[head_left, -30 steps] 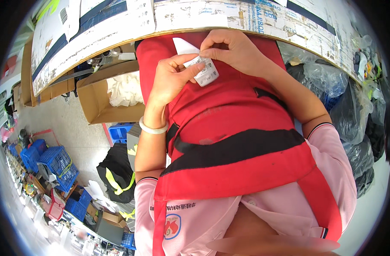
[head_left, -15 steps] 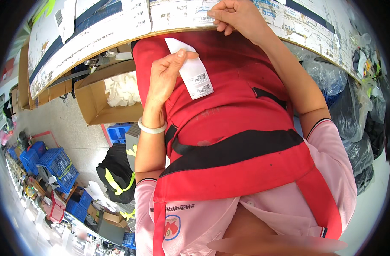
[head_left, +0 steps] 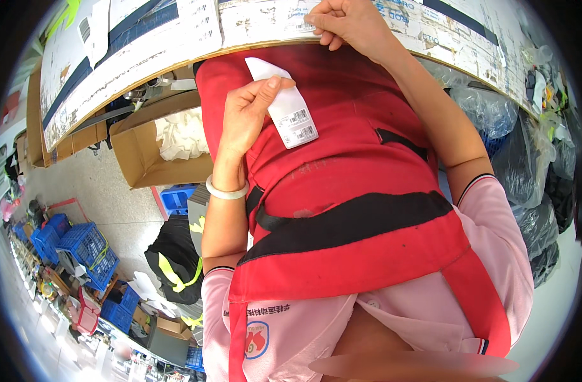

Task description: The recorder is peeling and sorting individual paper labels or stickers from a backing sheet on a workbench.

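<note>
My left hand is closed, its thumb and fingers pinching a folded strip of white barcode labels in front of the red apron. The printed end of the strip hangs down toward me; its upper end is blank. At the table edge, my right hand is curled, with thumb and forefinger pressed together at the corner of a small barcode label. That label lies at the surface of the worktable, which is faced with worn printed white board.
More white label sheets lie on the table at left. Below it stands an open carton with crumpled white material. Clear plastic bags crowd the right side. Blue crates stand on the floor at far left.
Almost nothing differs. The view has shifted very slightly, and both hands keep their places and grips.
</note>
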The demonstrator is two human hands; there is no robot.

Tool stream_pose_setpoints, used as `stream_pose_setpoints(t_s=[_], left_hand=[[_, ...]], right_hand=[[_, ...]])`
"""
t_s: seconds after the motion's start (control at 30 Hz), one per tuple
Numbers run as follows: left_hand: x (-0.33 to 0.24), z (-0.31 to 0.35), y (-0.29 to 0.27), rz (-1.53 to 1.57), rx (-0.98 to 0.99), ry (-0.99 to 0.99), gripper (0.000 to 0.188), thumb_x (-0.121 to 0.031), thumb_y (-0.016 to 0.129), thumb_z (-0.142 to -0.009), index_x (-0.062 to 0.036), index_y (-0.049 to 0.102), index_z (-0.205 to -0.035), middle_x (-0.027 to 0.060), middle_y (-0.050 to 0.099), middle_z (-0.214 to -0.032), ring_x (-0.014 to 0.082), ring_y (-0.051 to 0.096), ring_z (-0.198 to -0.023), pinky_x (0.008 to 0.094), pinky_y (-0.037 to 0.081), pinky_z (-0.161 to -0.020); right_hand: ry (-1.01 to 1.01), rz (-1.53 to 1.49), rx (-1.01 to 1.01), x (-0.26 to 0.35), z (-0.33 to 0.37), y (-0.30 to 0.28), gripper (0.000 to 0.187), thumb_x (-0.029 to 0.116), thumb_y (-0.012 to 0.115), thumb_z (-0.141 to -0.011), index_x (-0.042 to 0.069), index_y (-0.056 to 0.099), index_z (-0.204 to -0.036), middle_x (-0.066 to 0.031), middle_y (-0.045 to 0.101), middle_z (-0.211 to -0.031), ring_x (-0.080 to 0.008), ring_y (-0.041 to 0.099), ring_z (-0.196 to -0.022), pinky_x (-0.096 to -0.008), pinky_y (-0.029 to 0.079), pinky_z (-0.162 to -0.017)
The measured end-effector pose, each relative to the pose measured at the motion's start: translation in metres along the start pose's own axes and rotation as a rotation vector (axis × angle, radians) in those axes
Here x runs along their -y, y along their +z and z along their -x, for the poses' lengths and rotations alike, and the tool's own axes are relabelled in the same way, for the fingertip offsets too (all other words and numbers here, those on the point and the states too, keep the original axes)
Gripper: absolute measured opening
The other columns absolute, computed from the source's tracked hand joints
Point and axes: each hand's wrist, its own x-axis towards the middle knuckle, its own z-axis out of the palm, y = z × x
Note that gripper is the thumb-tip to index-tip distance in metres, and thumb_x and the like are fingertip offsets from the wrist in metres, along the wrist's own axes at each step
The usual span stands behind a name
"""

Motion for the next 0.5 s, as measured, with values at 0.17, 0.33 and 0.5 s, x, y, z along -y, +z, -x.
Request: stream_pose_setpoints(t_s=[0.17,0.33,0.5], left_hand=[[-0.0010,-0.0002,0.0017,0.006,0.000,0.010,0.032,-0.027,0.055,-0.096,0.0008,0.070,-0.098,0.0016,0.068,-0.087,0.0068,0.056,-0.081,0.0216,0.045,-0.074],[-0.0009,0.0000,0.0022,-0.002,-0.005,0.007,0.031,-0.027,0.057,-0.095,0.0008,0.070,-0.098,0.0016,0.068,-0.087,0.0067,0.056,-0.080,0.0215,0.045,-0.074],[0.0015,-0.0004,0.0020,0.012,-0.002,-0.001,0.031,-0.027,0.057,-0.095,0.0006,0.070,-0.098,0.0016,0.068,-0.086,0.0065,0.056,-0.079,0.0214,0.045,-0.073]], right_hand=[[-0.004,-0.005,0.018,-0.0010,-0.0007,-0.0009,0.019,0.013,0.061,-0.088,-0.005,0.063,-0.085,-0.0081,0.062,-0.069,-0.0128,0.060,-0.055,-0.0232,0.049,-0.047],[0.013,-0.005,0.011,0.0013,-0.0003,0.0008,0.019,0.014,0.061,-0.088,-0.005,0.063,-0.085,-0.0079,0.062,-0.068,-0.0127,0.060,-0.055,-0.0235,0.049,-0.047],[0.005,0.019,0.006,0.0025,0.0005,0.0018,0.018,0.013,0.060,-0.089,-0.005,0.062,-0.085,-0.0077,0.062,-0.068,-0.0126,0.059,-0.054,-0.0239,0.049,-0.047]])
